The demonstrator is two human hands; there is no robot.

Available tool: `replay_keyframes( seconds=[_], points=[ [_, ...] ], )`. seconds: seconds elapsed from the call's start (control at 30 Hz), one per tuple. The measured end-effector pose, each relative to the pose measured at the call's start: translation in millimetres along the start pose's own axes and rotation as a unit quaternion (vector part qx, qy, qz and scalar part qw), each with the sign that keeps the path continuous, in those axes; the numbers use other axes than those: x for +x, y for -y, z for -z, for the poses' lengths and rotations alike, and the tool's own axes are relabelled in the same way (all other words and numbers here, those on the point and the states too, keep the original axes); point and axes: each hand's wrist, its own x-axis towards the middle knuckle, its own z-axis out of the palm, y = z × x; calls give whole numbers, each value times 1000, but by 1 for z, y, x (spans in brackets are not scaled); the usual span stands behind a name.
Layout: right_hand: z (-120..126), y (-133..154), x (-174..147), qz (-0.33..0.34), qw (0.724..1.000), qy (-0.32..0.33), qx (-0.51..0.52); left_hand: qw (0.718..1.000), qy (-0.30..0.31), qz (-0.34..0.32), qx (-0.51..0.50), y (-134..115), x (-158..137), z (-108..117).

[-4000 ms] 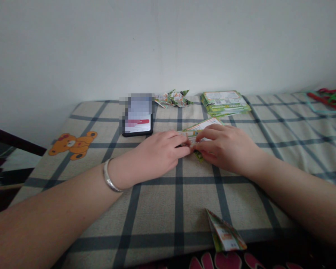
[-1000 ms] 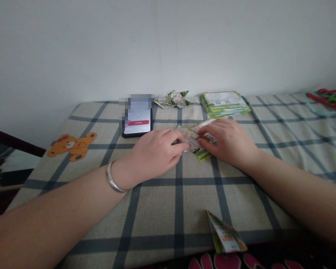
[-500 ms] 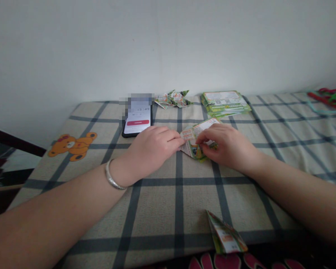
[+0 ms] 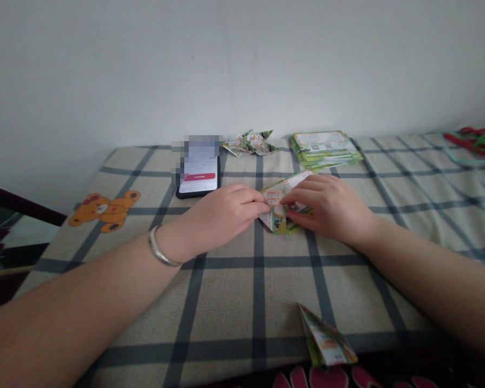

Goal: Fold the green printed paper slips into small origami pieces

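A printed paper sheet [image 4: 278,218], green, white and orange with slanting folded edges, lies on the checked tablecloth between my hands. My left hand [image 4: 230,213], with a silver bangle at the wrist, pinches its left corner with fingers pressed together. From the other side my right hand [image 4: 327,207] holds the sheet, thumb and fingertips closing on its right part and covering much of it. Near the front edge stands a folded paper triangle [image 4: 327,339] of the same print. Behind the hands are pointed folded paper pieces [image 4: 253,143].
A phone [image 4: 198,178] with a lit screen lies behind my left hand. At the back right sits a stack of printed leaflets [image 4: 325,148]. A bear cutout [image 4: 105,211] lies at left, and a red and green tangle [image 4: 477,143] at far right. The wall borders the table's back.
My left hand has shifted slightly right along the paper. The fingertips of my right hand have moved a little left and lower on it.
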Motion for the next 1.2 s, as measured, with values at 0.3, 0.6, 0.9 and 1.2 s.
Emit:
replay_keyframes(
  seconds=[0.3, 0.6, 0.9, 1.2],
  points=[
    [-2, -7, -1, 55, 998, 7, 4, 997, 0, 11, -78, 1, -1, -1],
    [8, -3, -2, 132, 988, -10, -79, 1000, -1, 0, 15, 0, 1, 2],
    [12, 5, 2, 188, 976, 16, -112, 1000, 11, 5, 2, 2, 0, 0],
    [6, 9, 1, 145, 989, 26, -23, 999, 18, 37, 12, 0, 1, 3]
  ],
)
